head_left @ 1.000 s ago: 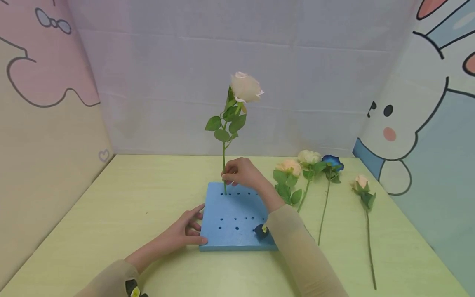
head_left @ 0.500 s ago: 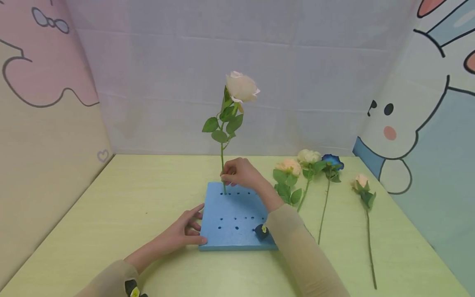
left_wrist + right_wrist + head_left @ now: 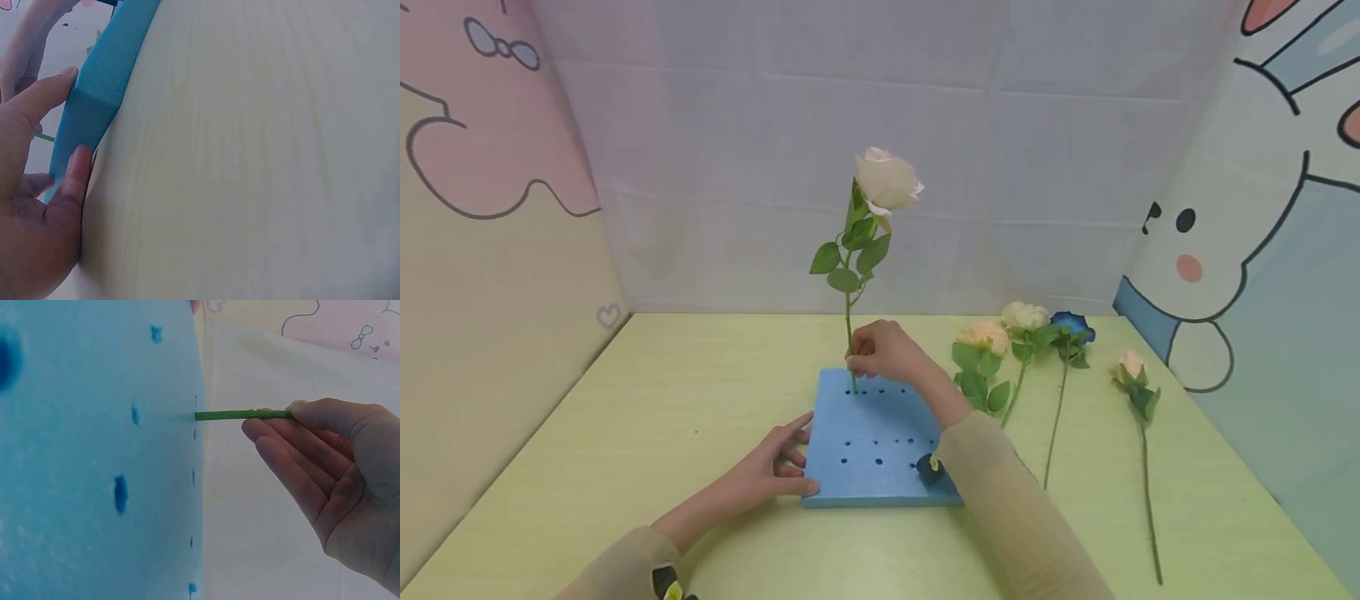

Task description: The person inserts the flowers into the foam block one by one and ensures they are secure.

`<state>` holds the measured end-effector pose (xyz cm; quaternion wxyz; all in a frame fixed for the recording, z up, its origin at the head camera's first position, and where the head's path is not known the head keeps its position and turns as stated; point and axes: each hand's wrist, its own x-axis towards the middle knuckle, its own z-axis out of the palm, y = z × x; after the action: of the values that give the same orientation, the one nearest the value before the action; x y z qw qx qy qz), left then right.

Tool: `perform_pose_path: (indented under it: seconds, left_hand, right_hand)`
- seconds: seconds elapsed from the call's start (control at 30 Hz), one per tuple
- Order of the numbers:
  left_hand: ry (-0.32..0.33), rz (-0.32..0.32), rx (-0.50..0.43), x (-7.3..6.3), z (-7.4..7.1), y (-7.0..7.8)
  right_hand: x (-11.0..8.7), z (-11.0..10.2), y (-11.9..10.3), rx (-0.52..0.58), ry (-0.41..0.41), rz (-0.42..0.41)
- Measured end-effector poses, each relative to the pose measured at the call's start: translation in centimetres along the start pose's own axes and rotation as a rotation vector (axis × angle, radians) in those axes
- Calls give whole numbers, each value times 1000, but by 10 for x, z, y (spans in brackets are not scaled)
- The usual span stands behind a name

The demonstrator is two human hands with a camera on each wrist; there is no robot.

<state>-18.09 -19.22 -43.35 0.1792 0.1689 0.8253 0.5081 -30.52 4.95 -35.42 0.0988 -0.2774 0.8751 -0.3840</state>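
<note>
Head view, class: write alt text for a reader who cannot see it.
A person's right hand pinches the stem of an upright cream rose standing in a blue foam block, while the left hand rests against the block's left edge. Four more roses lie on the pale green table to the right.

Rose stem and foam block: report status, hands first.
Right hand pinches cream rose stem low, foot in blue foam block back-row hole. Left hand braces block's near-left corner, fingers straight. Four spare roses lie right, apart.
</note>
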Motion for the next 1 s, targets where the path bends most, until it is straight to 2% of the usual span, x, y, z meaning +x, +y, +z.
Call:
perform_pose_path:
  seconds: [0.17, 1.0]
  left_hand:
    - [1, -8, 2, 0, -1, 1]
    - [11, -35, -9, -1, 0, 2]
  right_hand:
    - [-1, 3, 2, -51, -10, 7]
    - [-3, 4, 1, -64, -14, 25]
